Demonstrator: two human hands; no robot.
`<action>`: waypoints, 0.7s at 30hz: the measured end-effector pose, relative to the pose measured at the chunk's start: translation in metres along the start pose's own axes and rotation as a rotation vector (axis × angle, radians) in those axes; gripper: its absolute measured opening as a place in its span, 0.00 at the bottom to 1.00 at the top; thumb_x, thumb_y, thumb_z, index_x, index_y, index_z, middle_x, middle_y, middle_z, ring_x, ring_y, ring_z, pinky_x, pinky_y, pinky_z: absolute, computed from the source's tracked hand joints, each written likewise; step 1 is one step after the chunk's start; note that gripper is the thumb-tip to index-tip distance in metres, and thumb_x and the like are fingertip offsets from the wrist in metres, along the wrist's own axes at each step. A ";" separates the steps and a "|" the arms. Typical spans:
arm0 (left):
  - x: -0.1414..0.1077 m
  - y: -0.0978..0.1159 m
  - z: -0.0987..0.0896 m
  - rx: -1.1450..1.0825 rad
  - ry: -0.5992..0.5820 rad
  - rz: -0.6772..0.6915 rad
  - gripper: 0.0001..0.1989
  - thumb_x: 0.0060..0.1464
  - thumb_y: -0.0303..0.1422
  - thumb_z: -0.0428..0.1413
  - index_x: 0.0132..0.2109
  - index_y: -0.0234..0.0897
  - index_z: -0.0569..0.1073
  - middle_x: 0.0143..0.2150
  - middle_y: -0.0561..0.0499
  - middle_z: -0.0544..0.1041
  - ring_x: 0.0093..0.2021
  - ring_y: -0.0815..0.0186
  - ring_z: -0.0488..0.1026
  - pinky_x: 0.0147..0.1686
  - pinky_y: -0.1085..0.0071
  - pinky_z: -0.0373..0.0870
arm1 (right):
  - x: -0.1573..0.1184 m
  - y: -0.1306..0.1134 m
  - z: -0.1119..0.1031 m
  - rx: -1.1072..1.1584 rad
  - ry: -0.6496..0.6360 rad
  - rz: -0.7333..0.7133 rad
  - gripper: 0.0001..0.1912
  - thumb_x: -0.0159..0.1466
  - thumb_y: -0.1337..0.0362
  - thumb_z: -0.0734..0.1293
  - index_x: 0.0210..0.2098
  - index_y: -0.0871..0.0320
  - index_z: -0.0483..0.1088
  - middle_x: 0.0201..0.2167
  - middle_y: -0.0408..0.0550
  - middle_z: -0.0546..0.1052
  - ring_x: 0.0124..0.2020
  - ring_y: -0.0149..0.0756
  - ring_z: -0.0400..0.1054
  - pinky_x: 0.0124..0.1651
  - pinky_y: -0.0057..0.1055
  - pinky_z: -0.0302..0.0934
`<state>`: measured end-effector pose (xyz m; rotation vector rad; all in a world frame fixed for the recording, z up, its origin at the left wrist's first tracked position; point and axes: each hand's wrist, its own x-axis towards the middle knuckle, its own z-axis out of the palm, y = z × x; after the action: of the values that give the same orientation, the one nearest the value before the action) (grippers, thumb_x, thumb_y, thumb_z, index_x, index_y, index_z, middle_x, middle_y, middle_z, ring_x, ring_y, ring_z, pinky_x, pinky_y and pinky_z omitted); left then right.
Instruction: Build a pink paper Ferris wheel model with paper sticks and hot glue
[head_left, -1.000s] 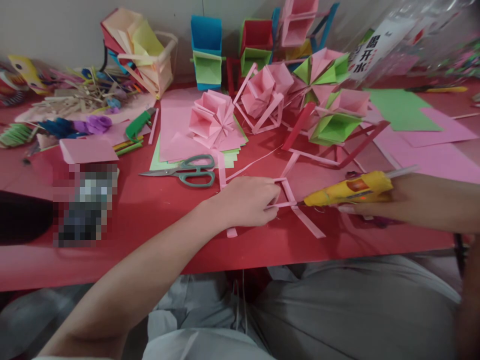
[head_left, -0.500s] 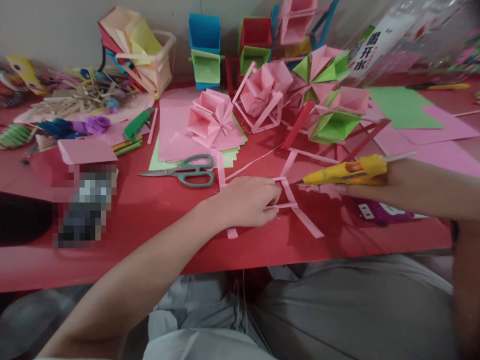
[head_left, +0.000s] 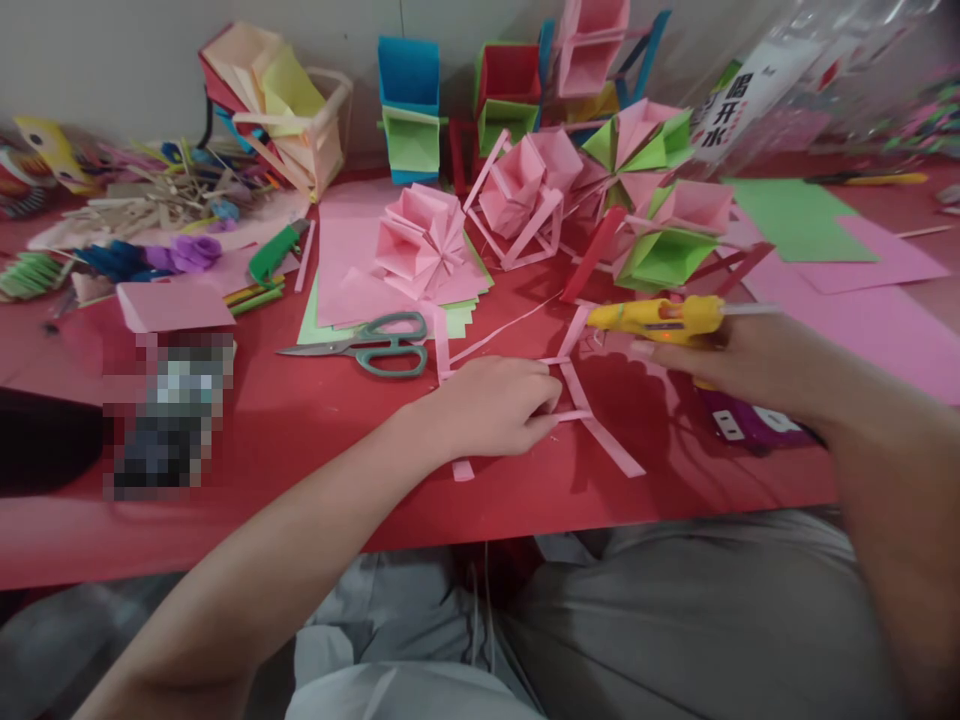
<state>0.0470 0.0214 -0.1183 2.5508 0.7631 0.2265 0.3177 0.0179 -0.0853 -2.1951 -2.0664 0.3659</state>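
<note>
On the red table lies a frame of pink paper strips (head_left: 611,445), two legs joined by crossbars. My left hand (head_left: 501,405) is closed over its middle, fingers curled round the crossbars and hiding part of them. My right hand (head_left: 739,355) grips a yellow hot glue gun (head_left: 652,316), with a clear glue stick poking out of its back. The gun's tip is at the upper end of the frame's right leg; whether it touches the paper I cannot tell. Grey-green scissors (head_left: 390,343) lie left of the frame.
Folded pink paper wheels (head_left: 421,240) and green-pink ones (head_left: 667,250) stand behind the frame. Under my right hand is a purple power strip (head_left: 750,418). A green cutter (head_left: 276,252), paper sheets (head_left: 802,220) and a blurred-out phone (head_left: 176,415) lie around.
My right hand has brought the glue gun left and slightly up, from beside the middle of the right leg to its upper end. My left hand stays on the frame.
</note>
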 end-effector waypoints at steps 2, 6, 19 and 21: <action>0.000 0.001 0.000 -0.013 -0.011 -0.002 0.07 0.61 0.30 0.54 0.35 0.36 0.74 0.39 0.50 0.79 0.37 0.63 0.74 0.32 0.67 0.61 | 0.002 -0.006 0.003 0.055 -0.049 0.027 0.27 0.58 0.40 0.68 0.46 0.53 0.79 0.30 0.49 0.79 0.30 0.43 0.70 0.34 0.36 0.60; 0.000 0.001 -0.001 -0.044 -0.017 -0.015 0.06 0.61 0.31 0.56 0.35 0.36 0.74 0.39 0.50 0.79 0.37 0.64 0.73 0.32 0.68 0.61 | 0.003 -0.014 0.004 0.065 -0.050 0.077 0.22 0.56 0.42 0.71 0.33 0.57 0.76 0.21 0.46 0.74 0.26 0.40 0.67 0.31 0.36 0.59; -0.034 -0.021 -0.059 -0.355 0.425 -0.089 0.06 0.61 0.30 0.57 0.34 0.36 0.75 0.32 0.55 0.78 0.32 0.71 0.71 0.33 0.73 0.65 | -0.002 0.008 -0.006 0.567 0.065 0.026 0.45 0.47 0.51 0.80 0.61 0.48 0.65 0.58 0.54 0.75 0.55 0.51 0.73 0.51 0.47 0.74; -0.038 -0.025 -0.064 -0.367 0.479 -0.107 0.07 0.60 0.30 0.58 0.33 0.36 0.75 0.32 0.54 0.78 0.31 0.71 0.71 0.33 0.73 0.66 | -0.006 0.001 -0.011 0.666 0.115 -0.032 0.44 0.45 0.51 0.81 0.59 0.48 0.66 0.59 0.54 0.74 0.59 0.52 0.70 0.61 0.51 0.67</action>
<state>-0.0141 0.0436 -0.0750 2.1181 0.9265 0.8782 0.3212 0.0131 -0.0742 -1.7304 -1.5988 0.7707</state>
